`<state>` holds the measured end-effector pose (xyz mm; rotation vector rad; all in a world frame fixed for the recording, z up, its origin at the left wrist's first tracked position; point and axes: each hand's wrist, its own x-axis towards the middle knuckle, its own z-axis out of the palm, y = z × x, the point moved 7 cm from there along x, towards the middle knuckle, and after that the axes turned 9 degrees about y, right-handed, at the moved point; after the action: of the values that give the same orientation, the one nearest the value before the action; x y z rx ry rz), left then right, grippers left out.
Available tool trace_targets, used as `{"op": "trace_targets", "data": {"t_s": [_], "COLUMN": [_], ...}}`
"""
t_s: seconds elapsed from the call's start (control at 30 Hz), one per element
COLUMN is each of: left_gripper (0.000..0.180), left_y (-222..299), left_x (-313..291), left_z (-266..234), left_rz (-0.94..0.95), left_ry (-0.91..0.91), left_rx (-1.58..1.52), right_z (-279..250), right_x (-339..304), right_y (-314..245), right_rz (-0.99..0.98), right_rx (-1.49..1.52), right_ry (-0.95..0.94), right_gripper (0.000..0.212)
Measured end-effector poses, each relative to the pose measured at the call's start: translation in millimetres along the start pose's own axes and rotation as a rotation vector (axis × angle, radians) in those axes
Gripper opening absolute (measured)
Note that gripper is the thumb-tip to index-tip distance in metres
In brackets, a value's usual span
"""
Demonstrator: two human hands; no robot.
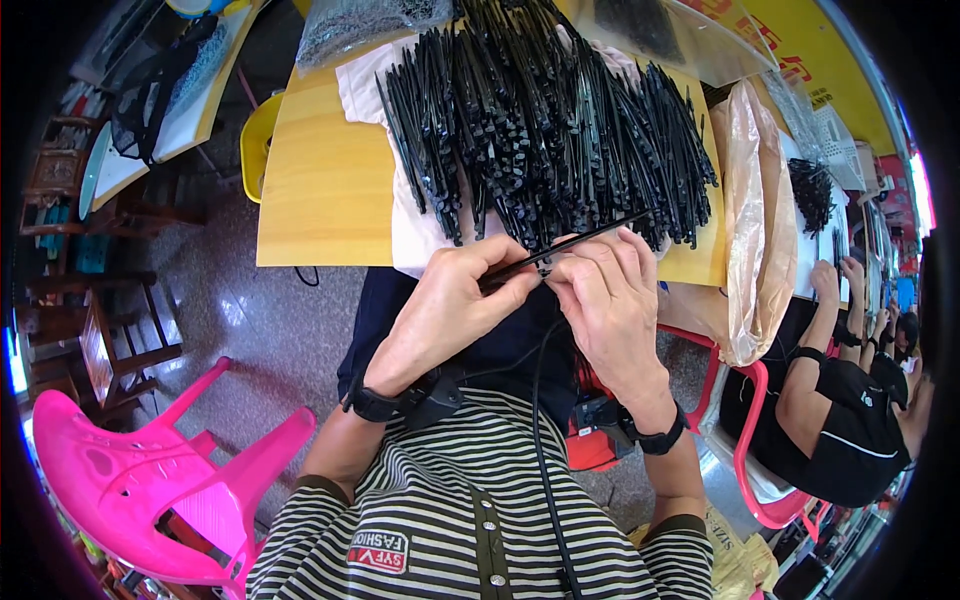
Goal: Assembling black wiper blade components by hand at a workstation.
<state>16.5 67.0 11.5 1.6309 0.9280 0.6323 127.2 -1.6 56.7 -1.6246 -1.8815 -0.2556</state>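
A thin black stick (590, 236) slants up to the right between my hands, above the near table edge. My left hand (462, 295) is closed around its lower end, thumb and fingers pressed together. Close against it, my right hand (607, 292) is pinched, its fingertips at a small dark bit by the stick; what they grip is too small to name. Just beyond both hands lies a big heap of thin black sticks (530, 130) with small knobbed ends, spread on a pale pink cloth (410, 235).
The heap's cloth covers part of a wooden table (320, 190). Clear plastic bags (375, 25) lie at the far side, a tan plastic bag (757, 220) at the right. A pink plastic chair (150, 480) stands left. At right, another person (850, 420) sits working at a table.
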Motion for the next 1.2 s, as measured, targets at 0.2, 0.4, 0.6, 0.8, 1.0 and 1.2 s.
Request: {"op": "trace_targets", "data": {"t_s": [0.2,0.4,0.6,0.8,1.0,1.2], "left_gripper": [0.019,0.021,0.022,0.025,0.022,0.022], "left_y": [-15,-7,-10,-11,-8,-7], "left_x": [-2,-4,-9,-11,-10,-9], "left_z": [-1,-2,-7,-8,-11,-6], "left_rz": [-0.136,-0.184,-0.170,-0.290,-0.259,-0.210], "left_ry": [-0.105,-0.196,-0.131,-0.119,-0.064,-0.145], "left_rx": [-0.119,-0.163,-0.299,-0.475,-0.611,-0.597], "right_z": [-13,-13,-24,-15,-18,-21], "right_x": [2,-3,6,-3,-5,-6], "right_y": [1,20,31,55,63,59], "right_rz": [-0.030,0.276,0.262,0.931,1.018,0.845], "right_rx": [-0.041,0.266,0.420,0.947,0.985,0.864], "right_ry": [0.004,-0.342,-0.513,-0.224,-0.166,-0.384], "right_gripper": [0.017,0.016,0.009,0.009,0.012,0.015]}}
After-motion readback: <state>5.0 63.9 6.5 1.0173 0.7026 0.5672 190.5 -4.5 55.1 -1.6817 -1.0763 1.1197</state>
